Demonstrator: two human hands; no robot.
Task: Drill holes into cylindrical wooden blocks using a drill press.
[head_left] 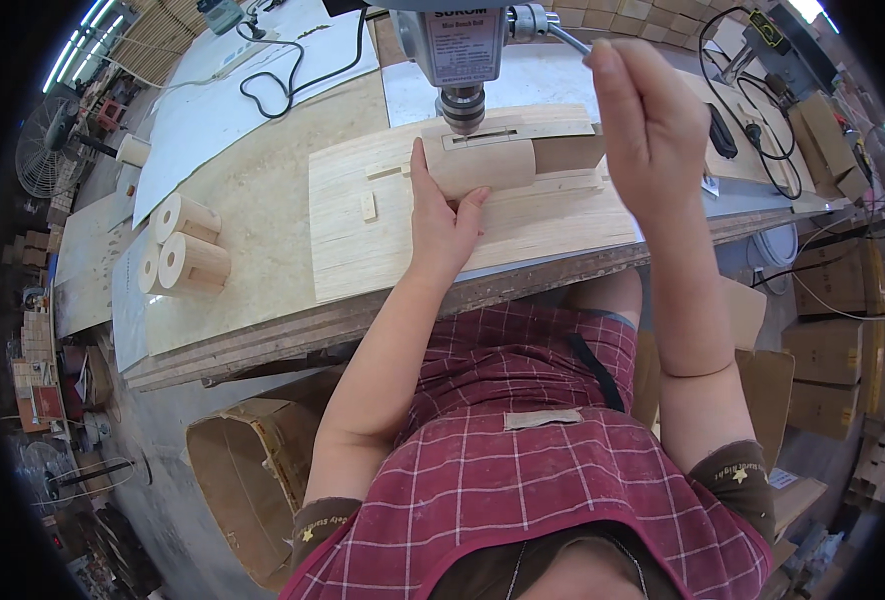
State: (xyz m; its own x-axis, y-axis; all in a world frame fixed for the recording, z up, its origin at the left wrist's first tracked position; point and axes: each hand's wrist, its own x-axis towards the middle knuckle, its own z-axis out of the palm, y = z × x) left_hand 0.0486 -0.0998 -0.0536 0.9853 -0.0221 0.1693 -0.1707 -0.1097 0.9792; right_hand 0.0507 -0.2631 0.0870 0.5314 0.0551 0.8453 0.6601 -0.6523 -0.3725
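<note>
My left hand (443,228) holds a pale wooden cylinder (491,168) lying on its side, thumb on the near side and a finger at its left end. On top of it lies a flat strip (483,137) with a dark narrow slot. Right above the slot is the chuck (463,108) of a bench drill (455,50); the bit's tip is hard to make out. My raised right hand (651,125) is closed around the outer end of the drill's feed lever (566,38). The cylinder rests on a light wooden board (363,240) with small strips fixed on it.
Several short wooden cylinders with holes (195,262) stand at the left of the workbench (273,220). A black cable (288,95) curls at the back. A dark handheld object (721,130) lies at the right. Below the bench is an open cardboard box (248,470).
</note>
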